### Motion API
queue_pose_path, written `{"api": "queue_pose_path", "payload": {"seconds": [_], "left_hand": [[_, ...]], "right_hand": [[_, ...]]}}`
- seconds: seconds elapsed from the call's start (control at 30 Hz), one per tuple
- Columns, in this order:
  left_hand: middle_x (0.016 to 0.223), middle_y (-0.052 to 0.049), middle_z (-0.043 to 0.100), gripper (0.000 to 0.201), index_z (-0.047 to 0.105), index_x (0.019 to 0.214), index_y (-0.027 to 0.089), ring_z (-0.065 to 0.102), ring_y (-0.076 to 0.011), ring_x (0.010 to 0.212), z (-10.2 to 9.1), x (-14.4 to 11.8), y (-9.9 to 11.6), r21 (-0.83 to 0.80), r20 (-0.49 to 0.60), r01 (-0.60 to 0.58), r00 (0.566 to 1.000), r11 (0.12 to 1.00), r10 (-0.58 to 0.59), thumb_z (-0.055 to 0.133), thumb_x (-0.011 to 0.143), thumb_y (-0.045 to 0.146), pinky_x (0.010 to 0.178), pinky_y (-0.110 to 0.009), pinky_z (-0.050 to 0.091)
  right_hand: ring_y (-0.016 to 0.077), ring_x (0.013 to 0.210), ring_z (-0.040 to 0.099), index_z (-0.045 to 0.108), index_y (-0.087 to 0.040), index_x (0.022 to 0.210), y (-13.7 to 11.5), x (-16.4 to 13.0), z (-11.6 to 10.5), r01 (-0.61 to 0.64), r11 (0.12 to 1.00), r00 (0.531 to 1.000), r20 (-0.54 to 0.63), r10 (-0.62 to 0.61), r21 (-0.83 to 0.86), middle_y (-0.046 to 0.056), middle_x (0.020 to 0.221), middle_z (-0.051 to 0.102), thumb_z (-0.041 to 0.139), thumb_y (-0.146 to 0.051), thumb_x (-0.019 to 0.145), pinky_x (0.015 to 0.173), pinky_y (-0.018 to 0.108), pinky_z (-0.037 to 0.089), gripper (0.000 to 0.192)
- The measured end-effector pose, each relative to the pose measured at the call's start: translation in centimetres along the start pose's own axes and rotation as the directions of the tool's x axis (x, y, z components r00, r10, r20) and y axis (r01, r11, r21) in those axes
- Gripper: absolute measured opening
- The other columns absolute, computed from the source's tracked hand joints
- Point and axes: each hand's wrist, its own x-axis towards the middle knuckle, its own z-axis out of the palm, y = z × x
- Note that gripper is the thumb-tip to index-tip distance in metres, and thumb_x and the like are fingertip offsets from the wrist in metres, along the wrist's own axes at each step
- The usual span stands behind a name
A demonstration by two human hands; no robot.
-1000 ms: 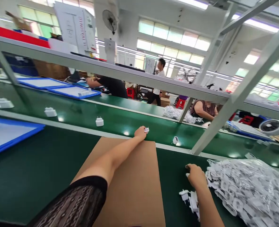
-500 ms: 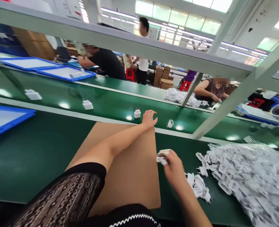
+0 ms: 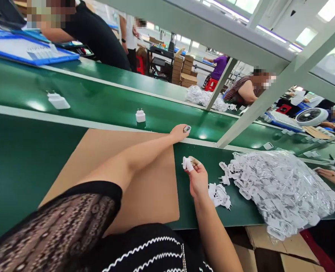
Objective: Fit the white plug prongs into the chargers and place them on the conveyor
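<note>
No legible brand or writing is seen on any part; print on the far-left blue-framed board [image 3: 28, 49] is too small to read.

The left hand [image 3: 179, 133] is stretched far to the pale edge strip of the conveyor belt [image 3: 99, 102]. A small white part with a dark oval face [image 3: 187, 129] is pinched at its fingertips, just at the belt edge. The right hand [image 3: 197, 180] is raised over the green mat, fingers curled, w/ a white plug adapter [image 3: 187, 163] pinched betw. thumb and fingers; 2 short prongs are seen on it.

Just right of the right hand, a small loose cluster of adapters [image 3: 220, 192] lies on the mat. Further right, a big heap of same parts sits in crinkled clear plastic bags [image 3: 281, 189], glossy and wrinkled. Under the left forearm a flat brown cardboard sheet [image 3: 122, 166] is laid, matte, rectangular.

On the glossy green belt, an upright boxy white adapter [image 3: 140, 115] stands far of the cardboard; another [image 3: 58, 101] lies further left. A co-worker's hand [image 3: 328, 174] is seen at the right edge, near the heap. Brown cartons [image 3: 281, 245] are seen below the bench edge, near right.
</note>
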Motion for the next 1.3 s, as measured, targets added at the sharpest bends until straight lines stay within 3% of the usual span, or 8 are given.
{"api": "queue_pose_path", "payload": {"seconds": [0.23,0.37,0.43,0.53,0.63,0.73,1.1,1.3], "left_hand": [[0.116,-0.006,0.074,0.039,0.071,0.124,0.020,0.067,-0.0248,0.102,-5.4,-13.2,-2.1,-0.121,0.111,-0.235,0.962,0.964,0.249,0.063,0.086,0.028,0.095,-0.034,0.051],[0.119,-0.008,0.073,0.043,0.069,0.129,0.021,0.065,-0.0264,0.110,-6.0,-19.5,-2.4,-0.184,0.184,-0.322,0.917,0.929,0.354,0.062,0.086,0.020,0.104,-0.039,0.048],[0.121,-0.010,0.071,0.050,0.065,0.134,0.020,0.065,-0.0264,0.107,-5.4,-21.0,-2.5,-0.256,0.154,-0.265,0.938,0.930,0.309,0.069,0.084,0.021,0.102,-0.039,0.050],[0.126,-0.013,0.066,0.068,0.058,0.139,0.018,0.065,-0.0264,0.107,-4.4,-21.7,-2.9,-0.380,0.036,-0.161,0.982,0.911,0.188,0.085,0.078,0.033,0.098,-0.039,0.053],[0.108,-0.008,0.068,0.036,0.068,0.115,0.017,0.064,-0.0233,0.098,-4.2,-21.5,-3.3,-0.415,0.053,-0.159,0.979,0.896,0.198,0.078,0.089,0.039,0.089,-0.035,0.052],[0.099,-0.006,0.068,0.019,0.071,0.099,0.017,0.063,-0.0213,0.092,-4.5,-21.2,-3.4,-0.397,0.070,-0.187,0.970,0.898,0.233,0.073,0.094,0.036,0.083,-0.032,0.050],[0.097,-0.006,0.068,0.016,0.073,0.095,0.016,0.063,-0.0207,0.089,-4.2,-21.0,-3.6,-0.378,0.053,-0.216,0.966,0.900,0.254,0.076,0.092,0.031,0.082,-0.031,0.049],[0.096,-0.007,0.068,0.019,0.074,0.096,0.017,0.064,-0.0219,0.091,-4.2,-21.0,-3.7,-0.373,0.037,-0.240,0.961,0.896,0.273,0.074,0.094,0.036,0.086,-0.032,0.050]], "right_hand": [[0.0201,0.091,0.071,0.078,-0.022,0.106,-0.3,-0.1,-0.2,-0.169,0.981,0.983,0.084,0.161,0.099,0.008,0.115,0.077,0.097,-0.043,0.060,0.068,0.029,0.059,0.054],[0.0237,0.099,0.072,0.077,-0.021,0.106,-0.4,-0.3,0.4,0.033,0.995,0.993,0.119,-0.021,-0.097,0.009,0.111,0.078,0.093,-0.042,0.068,0.086,0.038,0.061,0.046],[0.0246,0.100,0.072,0.078,-0.020,0.106,-0.7,-0.5,0.7,0.165,0.955,0.976,0.180,-0.122,-0.247,0.009,0.108,0.079,0.087,-0.041,0.077,0.092,0.042,0.059,0.038],[0.0239,0.098,0.073,0.079,-0.022,0.111,-1.2,-0.6,1.2,0.415,0.757,0.897,0.367,-0.247,-0.505,0.007,0.108,0.080,0.075,-0.035,0.089,0.093,0.042,0.058,0.026],[0.0235,0.102,0.073,0.079,-0.025,0.117,-1.4,-0.4,1.6,0.671,0.451,0.739,0.580,-0.343,-0.588,0.006,0.111,0.080,0.063,-0.025,0.094,0.092,0.040,0.059,0.028],[0.0226,0.103,0.073,0.077,-0.025,0.120,-1.3,0.1,1.9,0.772,0.306,0.636,0.682,-0.362,-0.558,0.006,0.111,0.079,0.058,-0.016,0.095,0.091,0.036,0.060,0.033],[0.0227,0.099,0.072,0.076,-0.023,0.118,-2.1,0.7,2.6,0.832,0.189,0.555,0.780,-0.291,-0.521,0.006,0.106,0.079,0.056,-0.012,0.095,0.086,0.035,0.060,0.032],[0.0235,0.093,0.071,0.078,-0.023,0.115,-2.1,1.0,2.6,0.819,0.082,0.569,0.785,-0.245,-0.568,0.007,0.101,0.078,0.054,-0.011,0.093,0.080,0.033,0.059,0.035]]}}
